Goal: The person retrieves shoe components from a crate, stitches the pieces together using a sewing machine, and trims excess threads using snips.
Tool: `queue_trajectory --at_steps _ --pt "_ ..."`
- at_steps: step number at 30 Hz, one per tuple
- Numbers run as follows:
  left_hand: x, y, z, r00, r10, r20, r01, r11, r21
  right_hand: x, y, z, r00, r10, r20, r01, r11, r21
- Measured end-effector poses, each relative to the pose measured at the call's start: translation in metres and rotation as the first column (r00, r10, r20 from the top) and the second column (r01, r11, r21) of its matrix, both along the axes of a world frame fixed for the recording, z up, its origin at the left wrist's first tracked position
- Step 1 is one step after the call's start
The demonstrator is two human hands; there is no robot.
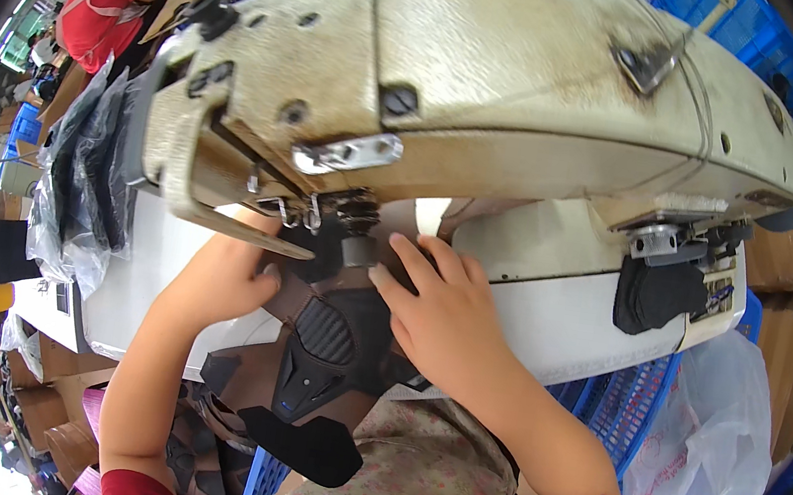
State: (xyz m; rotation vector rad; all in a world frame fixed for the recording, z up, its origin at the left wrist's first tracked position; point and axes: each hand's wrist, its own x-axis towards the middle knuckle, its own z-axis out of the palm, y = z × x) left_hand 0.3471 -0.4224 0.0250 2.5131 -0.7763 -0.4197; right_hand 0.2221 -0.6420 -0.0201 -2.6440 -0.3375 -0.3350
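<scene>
Fingers apart, the right hand point(441, 305) rests on the dark stitched piece point(327, 331) lying between it and the left hand point(227, 275), whose grip I cannot tell, its fingertips hidden behind the cream sewing machine point(501, 61)

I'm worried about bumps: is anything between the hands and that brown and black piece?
Nothing visible blocks the right hand from the brown and black piece. A curved beige bar on the sewing machine crosses in front of the left hand; its fingertips are hidden, so I can't tell there.
</scene>
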Motion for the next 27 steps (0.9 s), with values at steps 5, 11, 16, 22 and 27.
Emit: queue_trajectory --at_steps 5,11,16,22,27 --pt "0.003 -0.008 0.004 0.709 -0.482 0.516 0.473 0.866 0.159 -0.010 0.001 0.005 0.993 0.050 -0.106 -0.057 0.996 -0.064" --pt "0.016 0.003 -0.016 0.777 -0.454 0.436 0.502 0.865 0.007 -0.012 -0.005 0.003 0.986 0.129 -0.104 -0.139 0.986 -0.092" --pt "0.011 0.001 -0.016 0.751 -0.480 0.454 0.528 0.849 0.024 -0.011 0.000 0.004 0.986 0.110 -0.125 -0.124 0.986 -0.109" --pt "0.005 0.003 -0.024 0.718 -0.478 0.506 0.524 0.850 0.059 -0.016 0.009 0.005 0.991 0.067 -0.119 -0.075 0.995 -0.068" --pt "0.003 0.001 -0.032 0.709 -0.477 0.520 0.519 0.852 0.073 -0.016 0.006 0.003 0.987 0.089 -0.136 -0.098 0.993 -0.064"
